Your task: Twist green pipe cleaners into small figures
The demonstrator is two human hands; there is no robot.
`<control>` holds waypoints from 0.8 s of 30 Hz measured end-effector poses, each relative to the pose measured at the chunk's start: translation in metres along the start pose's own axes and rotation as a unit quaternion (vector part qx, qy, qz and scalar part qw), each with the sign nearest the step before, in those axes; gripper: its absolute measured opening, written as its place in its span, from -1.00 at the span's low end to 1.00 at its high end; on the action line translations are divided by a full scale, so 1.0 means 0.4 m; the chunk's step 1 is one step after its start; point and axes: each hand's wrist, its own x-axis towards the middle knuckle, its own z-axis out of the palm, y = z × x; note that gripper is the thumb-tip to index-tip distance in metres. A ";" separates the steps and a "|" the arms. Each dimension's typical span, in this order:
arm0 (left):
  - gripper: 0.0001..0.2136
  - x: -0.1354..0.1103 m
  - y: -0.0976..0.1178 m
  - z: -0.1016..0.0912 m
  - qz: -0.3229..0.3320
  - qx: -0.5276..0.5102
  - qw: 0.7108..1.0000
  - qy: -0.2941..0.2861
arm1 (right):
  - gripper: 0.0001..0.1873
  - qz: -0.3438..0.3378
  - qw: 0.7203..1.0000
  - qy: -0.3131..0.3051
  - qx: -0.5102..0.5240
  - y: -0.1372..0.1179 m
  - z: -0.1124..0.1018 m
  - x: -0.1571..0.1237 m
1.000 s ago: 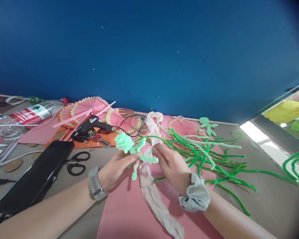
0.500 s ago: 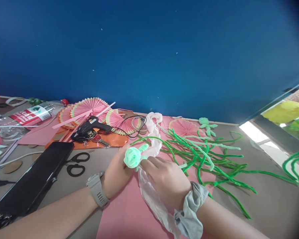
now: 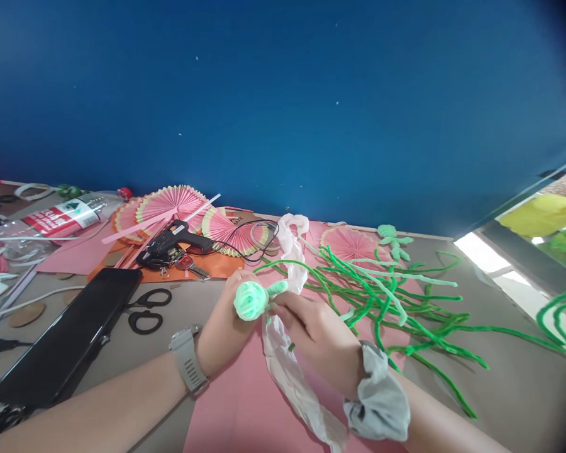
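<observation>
A mint-green pipe-cleaner rose point(image 3: 250, 301) faces up in front of me, with a small fuzzy leaf point(image 3: 277, 289) sticking out beside its head. My left hand point(image 3: 224, 327), with a grey watch on the wrist, is closed around the rose from behind, its fingers partly hidden by the bloom. Just right of the bloom, my right hand point(image 3: 314, 327) pinches at the flower's stem below the leaf; the exact grip is hidden by the fingers. A short green tip shows under the right hand. Beneath both hands runs a crumpled white strip point(image 3: 283, 371) over pink paper point(image 3: 226, 402).
Green pipe cleaners point(image 3: 382, 296) lie tangled at right, near a finished-looking mint piece point(image 3: 395, 241). At left are a black glue gun point(image 3: 170, 242), scissors point(image 3: 146, 309), a black phone-like slab point(image 3: 68, 336), a plastic bottle point(image 3: 61, 218) and pleated paper fans point(image 3: 174, 204). A blue wall stands behind.
My right hand has shifted slightly right and turned, its fingers now pinching beside the leaf. The rose has tilted a little, with the leaf pointing more to the right.
</observation>
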 end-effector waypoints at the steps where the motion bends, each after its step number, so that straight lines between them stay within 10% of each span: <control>1: -0.92 -0.002 -0.002 0.000 -0.013 -0.023 1.000 -0.007 | -0.74 0.023 0.999 0.003 0.048 0.001 -0.002 0.003; 10: -0.80 0.008 0.016 -0.003 -0.163 -0.274 0.941 -0.110 | -0.72 0.084 0.973 0.012 0.214 0.041 -0.025 0.031; 15: -0.78 0.005 0.020 0.000 -0.225 -0.383 0.891 -0.096 | -0.75 0.072 0.989 0.018 0.127 0.064 0.004 0.033; 24: -0.75 0.004 0.021 -0.010 -0.161 -0.151 0.975 -0.014 | -0.82 0.020 0.977 -0.029 -0.212 0.009 0.047 -0.008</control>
